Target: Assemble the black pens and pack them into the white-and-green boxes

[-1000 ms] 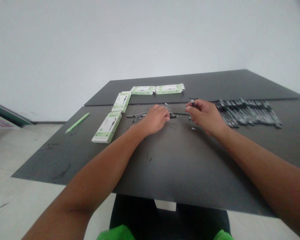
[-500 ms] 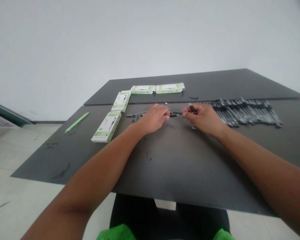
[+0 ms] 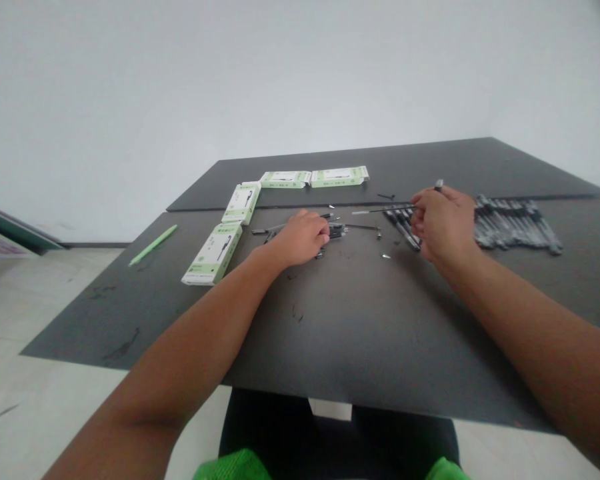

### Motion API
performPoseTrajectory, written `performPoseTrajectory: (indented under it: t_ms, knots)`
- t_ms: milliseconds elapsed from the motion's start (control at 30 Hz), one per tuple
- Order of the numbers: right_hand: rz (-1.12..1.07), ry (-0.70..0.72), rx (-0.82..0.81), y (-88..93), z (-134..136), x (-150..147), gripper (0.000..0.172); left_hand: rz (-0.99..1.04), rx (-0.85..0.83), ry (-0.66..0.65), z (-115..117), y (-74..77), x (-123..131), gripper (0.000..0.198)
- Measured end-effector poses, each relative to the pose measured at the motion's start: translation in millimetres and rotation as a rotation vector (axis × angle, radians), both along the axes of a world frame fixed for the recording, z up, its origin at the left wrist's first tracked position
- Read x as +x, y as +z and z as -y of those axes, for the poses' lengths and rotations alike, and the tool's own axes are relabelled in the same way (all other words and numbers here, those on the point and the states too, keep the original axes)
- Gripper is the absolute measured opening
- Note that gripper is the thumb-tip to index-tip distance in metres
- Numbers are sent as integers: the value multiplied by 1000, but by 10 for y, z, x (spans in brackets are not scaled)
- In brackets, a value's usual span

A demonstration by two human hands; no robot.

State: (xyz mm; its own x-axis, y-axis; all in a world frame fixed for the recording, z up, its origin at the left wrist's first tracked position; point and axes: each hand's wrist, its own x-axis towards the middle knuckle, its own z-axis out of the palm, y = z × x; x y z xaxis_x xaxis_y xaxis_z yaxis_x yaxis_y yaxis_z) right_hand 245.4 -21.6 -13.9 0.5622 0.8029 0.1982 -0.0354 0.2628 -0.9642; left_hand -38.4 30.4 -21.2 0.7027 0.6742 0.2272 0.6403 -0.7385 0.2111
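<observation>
My right hand [image 3: 443, 223] is raised over the near end of the pen row, its fingers closed on a thin pen refill [image 3: 380, 211] that points left. A short dark piece with a pale tip [image 3: 439, 185] sticks up from the same hand. My left hand [image 3: 303, 238] rests on a small pile of pen parts [image 3: 336, 230], its fingers curled; what lies in them is hidden. Right of the pile lies a thin dark rod [image 3: 365, 227]. A small silver pen tip [image 3: 385, 256] lies on the table between my hands.
Black-and-clear pens [image 3: 515, 227] lie side by side at the right. Several green-and-white pen boxes [image 3: 213, 255] line the left and back of the work area. A light green pen [image 3: 153, 245] lies at far left. A seam crosses the dark table [image 3: 340, 320] towards the wall.
My right hand has moved right and up, away from my left hand, with the refill drawn along. My left hand has shifted slightly left over the pile.
</observation>
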Motion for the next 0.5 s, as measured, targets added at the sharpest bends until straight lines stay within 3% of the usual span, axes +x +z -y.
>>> performPoseTrajectory:
  t_ms: [167, 233, 367, 500]
  knots:
    - [46, 174, -72, -29, 61, -168, 7, 287, 102, 54, 83, 98, 51, 14]
    - [67, 244, -85, -19, 104, -237, 9, 380, 114, 3, 134, 133, 95, 15]
    - [102, 322, -77, 18, 177, -338, 13, 346, 92, -150, 224, 116, 198, 25]
    - [101, 388, -72, 45, 218, -387, 17, 283, 49, -165, 268, 90, 254, 25]
